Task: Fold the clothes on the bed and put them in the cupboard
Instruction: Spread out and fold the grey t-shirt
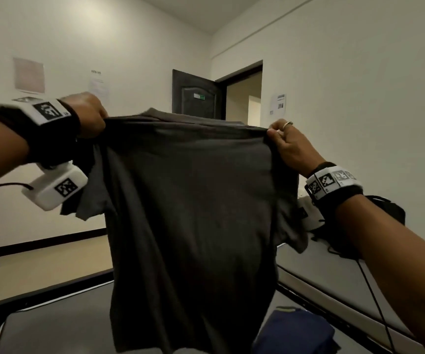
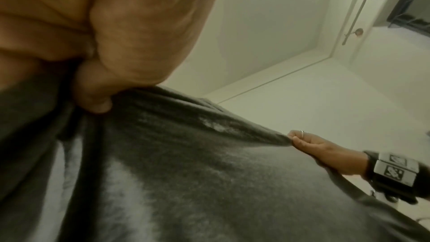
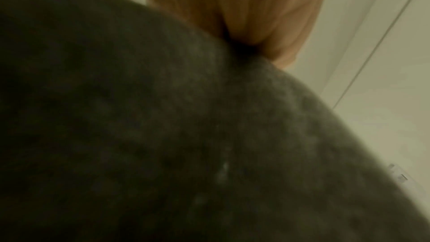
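Both hands pinch the dark grey shirt (image 1: 191,213) at its shoulders, left hand (image 1: 88,114) and right hand (image 1: 286,144) level, so its long axis hangs straight down over the bed (image 1: 60,325), ready for lowering flat.

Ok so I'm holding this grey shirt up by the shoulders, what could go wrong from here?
The right hand only pinches the grey shirt at one shoulder, so it could slip out. The hem hangs near the blue garment on the bed and may land on it when lowered. The sleeves droop and could bunch into the fold.
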Motion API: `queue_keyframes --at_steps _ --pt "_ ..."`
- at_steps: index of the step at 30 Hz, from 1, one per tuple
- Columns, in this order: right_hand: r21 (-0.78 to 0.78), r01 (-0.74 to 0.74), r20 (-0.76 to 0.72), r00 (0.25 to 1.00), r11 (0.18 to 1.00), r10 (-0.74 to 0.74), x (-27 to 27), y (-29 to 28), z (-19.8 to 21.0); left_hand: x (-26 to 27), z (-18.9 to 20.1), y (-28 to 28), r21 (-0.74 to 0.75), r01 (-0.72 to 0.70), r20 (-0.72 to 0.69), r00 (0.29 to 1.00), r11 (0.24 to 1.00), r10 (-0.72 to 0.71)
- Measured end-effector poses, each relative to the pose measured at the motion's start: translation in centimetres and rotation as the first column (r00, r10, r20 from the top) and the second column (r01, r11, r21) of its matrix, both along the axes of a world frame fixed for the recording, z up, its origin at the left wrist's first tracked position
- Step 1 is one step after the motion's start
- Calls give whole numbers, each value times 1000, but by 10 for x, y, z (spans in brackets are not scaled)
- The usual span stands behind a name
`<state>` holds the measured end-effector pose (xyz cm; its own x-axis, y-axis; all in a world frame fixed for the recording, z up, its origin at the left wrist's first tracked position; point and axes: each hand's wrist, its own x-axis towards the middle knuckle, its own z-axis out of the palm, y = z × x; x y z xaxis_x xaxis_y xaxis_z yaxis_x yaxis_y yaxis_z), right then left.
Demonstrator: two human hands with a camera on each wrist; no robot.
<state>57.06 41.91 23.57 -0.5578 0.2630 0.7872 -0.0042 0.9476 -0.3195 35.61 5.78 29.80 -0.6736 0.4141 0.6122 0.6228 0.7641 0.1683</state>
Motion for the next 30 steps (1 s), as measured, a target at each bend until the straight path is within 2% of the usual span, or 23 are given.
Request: queue_keyframes --at_steps 3,5,7,10,14,16,19,22,24,26,28,30 --pt "93 6 141 990 996 -19 3 2 4 1 9 -11 -52 4 8 1000 999 -4" --pt "119 -25 185 983 993 3 5 3 7 -4 12 -20 -97 54 151 988 994 -39" --pt "197 -43 234 972 979 -4 9 6 13 -5 10 -32 -70 156 381 917 985 -118" --pt "208 -52 220 976 977 5 13 15 21 -5 8 -47 50 257 570 786 965 -239" --pt "140 -72 147 988 987 51 14 15 26 -6 14 -60 225 375 630 648 899 -428" --pt "71 -84 92 993 994 77 11 10 26 -10 15 -64 272 441 605 612 855 -509" --pt "19 -111 125 986 994 108 6 2 23 -9 14 -65 345 475 487 647 810 -587" --pt "46 -93 124 988 995 87 2 -1 22 -12 17 -67 421 416 367 735 806 -571" --pt "39 -113 204 974 993 103 -3 -2 21 -19 19 -72 451 395 316 768 800 -557" --pt "42 -160 238 960 986 146 -5 -1 21 -29 19 -79 447 358 296 806 820 -513" --pt "23 -227 208 954 974 218 -3 -5 23 -39 19 -93 475 315 286 828 822 -483" --pt "77 -208 216 958 975 187 -2 -10 25 -51 19 -107 471 299 311 824 830 -473"
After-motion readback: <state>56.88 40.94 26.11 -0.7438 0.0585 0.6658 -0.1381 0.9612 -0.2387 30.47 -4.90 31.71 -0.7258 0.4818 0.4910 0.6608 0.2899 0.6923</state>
